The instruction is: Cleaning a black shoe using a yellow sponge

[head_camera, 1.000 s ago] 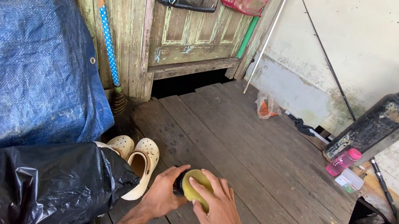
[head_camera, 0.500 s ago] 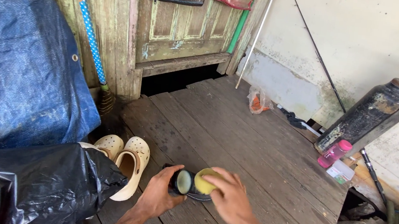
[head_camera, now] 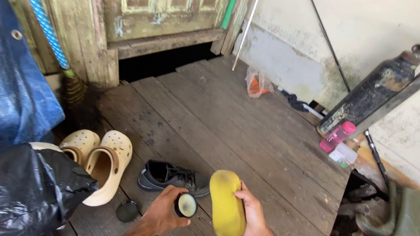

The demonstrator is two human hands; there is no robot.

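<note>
Open polish tin in left hand, yellow sponge in right, dark shoe on the floorboards.

I read the left hand (head_camera: 161, 214) as curled round a small round tin (head_camera: 186, 205), grip pinching its sides, the pale open face tipped toward the camera; the right hand (head_camera: 250, 217) has its fingers pressed onto the far edge of a long yellow sponge (head_camera: 227, 205), held upright just beside the tin. My judgement of risk: the tin is tilted and lidless, so it could slip or shed its contents onto the plank floor (head_camera: 250, 132); its dark lid (head_camera: 127, 211) lies loose near a gap between boards. The black sneaker (head_camera: 172, 177) lies on its side just ahead of both hands, laces showing, beside cream clogs (head_camera: 104, 159).
</note>
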